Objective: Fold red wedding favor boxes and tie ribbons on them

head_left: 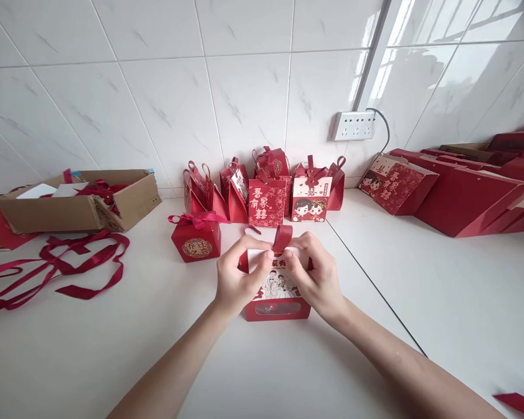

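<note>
Upright on the white table in front of me stands a red and white gift box (276,285) with a printed couple and an oval window low on its front. A dark red ribbon (283,237) rises in a loop from its top. My left hand (247,270) pinches at the left side of the ribbon's base, thumb against the box's upper edge. From the right, my right hand (312,273) pinches there too, its thumb close to the other one. The fingertips hide how the ribbon passes through the top.
Behind stand several finished-looking red boxes (266,201) and a red box with a bow (196,241). To the left lie a loose ribbon (87,256) and a cardboard box (52,212). Flattened red boxes (467,192) lean at right, near a power strip (353,125) and its cable.
</note>
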